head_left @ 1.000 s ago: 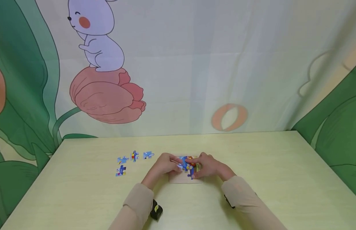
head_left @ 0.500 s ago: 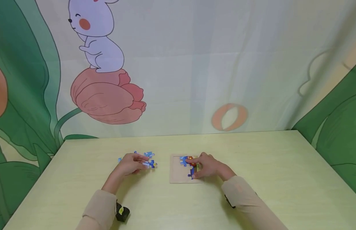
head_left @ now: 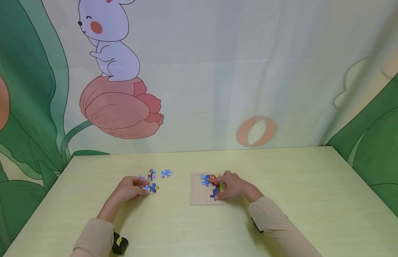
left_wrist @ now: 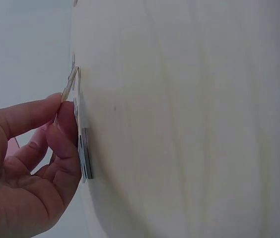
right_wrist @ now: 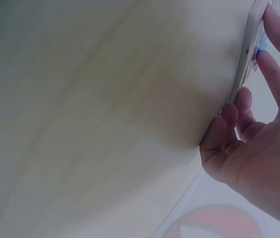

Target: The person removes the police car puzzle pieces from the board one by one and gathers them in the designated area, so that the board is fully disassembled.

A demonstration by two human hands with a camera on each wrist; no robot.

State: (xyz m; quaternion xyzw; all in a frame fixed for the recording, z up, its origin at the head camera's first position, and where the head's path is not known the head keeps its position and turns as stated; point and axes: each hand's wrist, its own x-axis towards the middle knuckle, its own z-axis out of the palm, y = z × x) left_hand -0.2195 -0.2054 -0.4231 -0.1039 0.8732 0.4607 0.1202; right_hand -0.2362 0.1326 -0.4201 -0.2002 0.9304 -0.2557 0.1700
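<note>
My left hand (head_left: 129,189) pinches a blue jigsaw puzzle piece (head_left: 153,188) between thumb and fingers in the head view, low over the table. The left wrist view shows the tilted piece (left_wrist: 70,84) edge-on at the fingertips. My right hand (head_left: 232,185) rests on the right side of a square wooden puzzle board (head_left: 199,198). Its index finger and thumb touch joined pieces (head_left: 206,179) on the board. In the right wrist view, the other fingers (right_wrist: 214,134) bend against the edge of the board (right_wrist: 244,49). The hand covers part of the pieces.
Loose puzzle pieces lie beyond the left hand, among them a multicoloured one (head_left: 150,174) and a light blue one (head_left: 167,173). Another piece (head_left: 141,176) is partly hidden by that hand. A printed curtain (head_left: 199,89) hangs behind the pale table (head_left: 282,200).
My left hand has left the board and moved left with a puzzle piece, to near the loose ones. My right hand has stayed on the board.
</note>
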